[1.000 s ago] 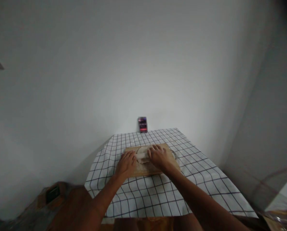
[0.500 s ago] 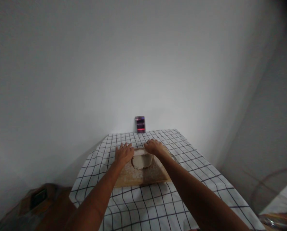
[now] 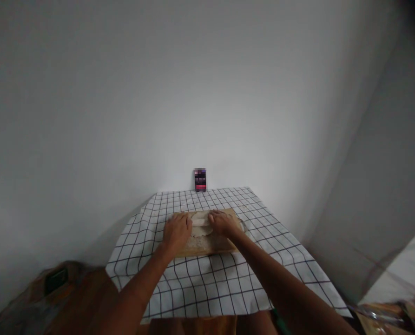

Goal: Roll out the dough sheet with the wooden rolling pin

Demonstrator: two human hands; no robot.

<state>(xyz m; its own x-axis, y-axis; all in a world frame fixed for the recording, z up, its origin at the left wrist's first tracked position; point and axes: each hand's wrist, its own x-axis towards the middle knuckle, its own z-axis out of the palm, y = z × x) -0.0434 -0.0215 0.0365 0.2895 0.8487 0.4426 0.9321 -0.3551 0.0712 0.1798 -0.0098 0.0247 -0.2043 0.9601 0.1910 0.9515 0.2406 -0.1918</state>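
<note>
A pale rolling pin [image 3: 200, 222] lies across a flattened piece of dough [image 3: 200, 231] on a floured wooden board [image 3: 203, 246]. Over the pin's left end my left hand [image 3: 178, 228] is closed, fingers bent down. My right hand [image 3: 221, 222] grips the other end the same way. Dough shows on both the near and far side of the pin. Both ends of the pin are hidden under my hands.
Under the board is a white checked tablecloth [image 3: 207, 284]. A phone-like dark object [image 3: 200, 180], its front blurred, leans on the wall at the back. Part of a cord-like loop [image 3: 242, 224] shows beside the board's right edge.
Both hands have drawn nearer to me along the board with the rolling pin. More dough now shows beyond the pin. My left fingers, spread before, are bent over it. The view has shifted slightly.
</note>
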